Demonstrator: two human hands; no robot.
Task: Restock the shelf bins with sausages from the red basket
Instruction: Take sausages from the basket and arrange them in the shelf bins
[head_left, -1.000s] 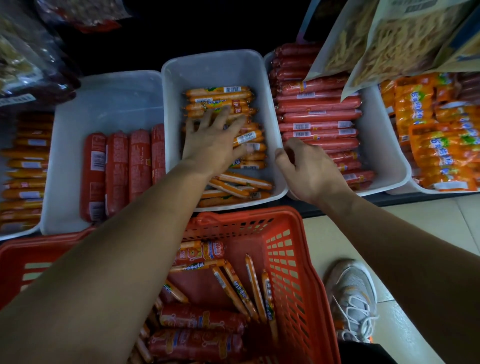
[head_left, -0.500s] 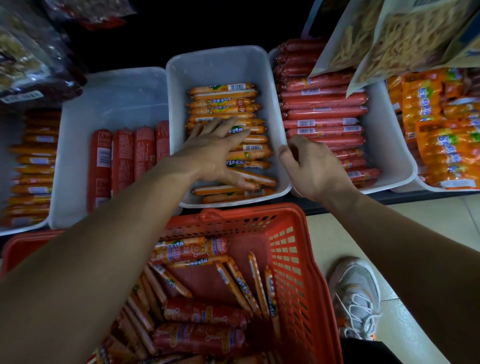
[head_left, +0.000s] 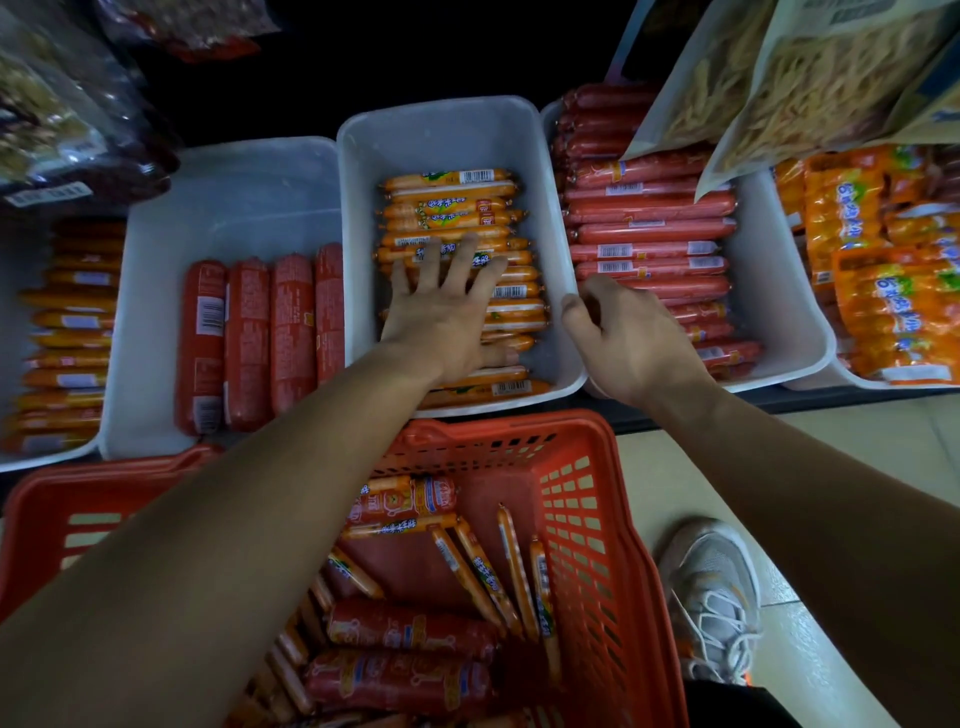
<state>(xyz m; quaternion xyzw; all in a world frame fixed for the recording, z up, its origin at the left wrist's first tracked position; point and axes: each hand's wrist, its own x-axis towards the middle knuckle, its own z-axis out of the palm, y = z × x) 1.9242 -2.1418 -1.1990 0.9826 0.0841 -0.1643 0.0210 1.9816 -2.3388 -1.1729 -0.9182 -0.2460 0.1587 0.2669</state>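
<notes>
My left hand lies flat with spread fingers on the rows of thin orange sausages in the middle white bin. My right hand has its fingers curled over that bin's right rim, where it meets the right bin, with the thumb on the middle bin's side. Below both arms stands the red basket. It holds loose thin orange sausages and thick red sausages; my left forearm hides part of it.
The left bin holds thick red sausages at its front. Long red sausages fill the right bin. Orange packs lie far right, more orange sausages far left. Snack bags hang above. A shoe stands on the floor.
The crooked orange sausages at the middle bin's front now lie straight in rows. My left hand swept over them and rests flat again. My right hand stayed at the rim.
</notes>
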